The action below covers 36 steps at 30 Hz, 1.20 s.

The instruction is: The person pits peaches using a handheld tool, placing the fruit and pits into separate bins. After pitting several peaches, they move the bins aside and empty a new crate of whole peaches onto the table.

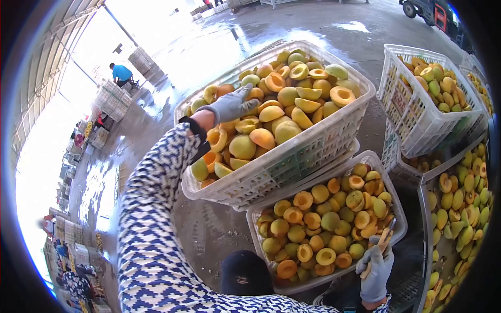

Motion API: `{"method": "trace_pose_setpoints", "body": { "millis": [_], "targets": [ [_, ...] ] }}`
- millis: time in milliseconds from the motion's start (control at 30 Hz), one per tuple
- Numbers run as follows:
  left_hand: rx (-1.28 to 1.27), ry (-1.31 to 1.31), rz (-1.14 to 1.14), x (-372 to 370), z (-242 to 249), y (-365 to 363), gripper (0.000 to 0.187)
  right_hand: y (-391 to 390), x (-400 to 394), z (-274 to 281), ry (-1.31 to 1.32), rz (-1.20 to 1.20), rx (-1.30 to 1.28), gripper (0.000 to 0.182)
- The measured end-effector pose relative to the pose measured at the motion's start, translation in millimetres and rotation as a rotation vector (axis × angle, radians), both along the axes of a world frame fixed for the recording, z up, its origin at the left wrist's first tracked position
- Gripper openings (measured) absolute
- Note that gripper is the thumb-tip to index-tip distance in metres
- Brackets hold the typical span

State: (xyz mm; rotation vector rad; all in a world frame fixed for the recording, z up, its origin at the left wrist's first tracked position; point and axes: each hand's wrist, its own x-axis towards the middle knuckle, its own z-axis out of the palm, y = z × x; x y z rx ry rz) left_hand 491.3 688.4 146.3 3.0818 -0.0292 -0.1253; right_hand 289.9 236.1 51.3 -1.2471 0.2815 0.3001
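Observation:
My left hand (pixel 233 106), in a grey glove, lies on the halved yellow-orange fruit (pixel 271 112) in the upper white crate (pixel 308 159). Its fingers reach out over the fruit and look spread. My right hand (pixel 377 271), gloved too, is at the right front corner of the lower white crate (pixel 399 208). Its fingers are wrapped round a wooden-handled tool (pixel 385 239) with a metal end. More fruit, much of it halved, fills the lower crate (pixel 330 221).
Another filled crate (pixel 412 120) stands on a stack at the right. A metal-edged surface (pixel 427 235) beside it bears many fruit halves. My knee (pixel 245 274) is at the bottom. A person in blue (pixel 121 73) sits far off by stacked crates (pixel 112 100); a vehicle stands top right.

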Motion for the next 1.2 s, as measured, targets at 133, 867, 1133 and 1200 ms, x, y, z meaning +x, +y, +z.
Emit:
{"method": "trace_pose_setpoints", "body": {
  "millis": [133, 867, 1133, 1200],
  "targets": [
    [-0.148, 0.116, 0.198, 22, 4, 6, 0.077, 6, 5, -5, -0.043, 0.035, -0.058, 0.023],
    [-0.79, -0.356, 0.23, -134, 28, 77, 0.041, 5, -11, -5, -0.071, -0.035, 0.0, 0.028],
    [0.231, -0.145, 0.151, -150, 8, 38, 0.035, 8, -25, 0, -0.043, -0.027, 0.023, 0.024],
    [0.263, -0.111, 0.17, -150, 9, 39, 0.033, 3, -31, 3, -0.055, -0.037, 0.023, 0.024]
  ]
}}
